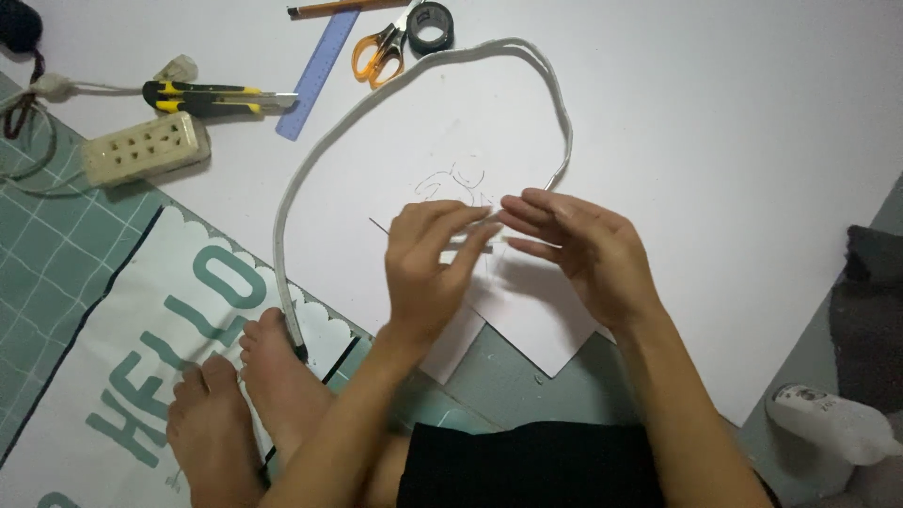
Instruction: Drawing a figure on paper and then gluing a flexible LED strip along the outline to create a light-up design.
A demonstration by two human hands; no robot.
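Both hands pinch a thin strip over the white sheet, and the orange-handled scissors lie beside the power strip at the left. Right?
Not quite. The head view shows the scissors at the top, beside the tape roll. The utility knife lies by the power strip. Both hands, left and right, do pinch the strip.

Thin strip [475, 240] between fingers [470, 226] blurred, perhaps wire.

A large white sheet [715, 122] covers the floor, bearing a looped white cord [310, 160], scissors [378, 52], tape roll [431, 26], ruler [318, 73] and utility knife [216, 96] at the far side.
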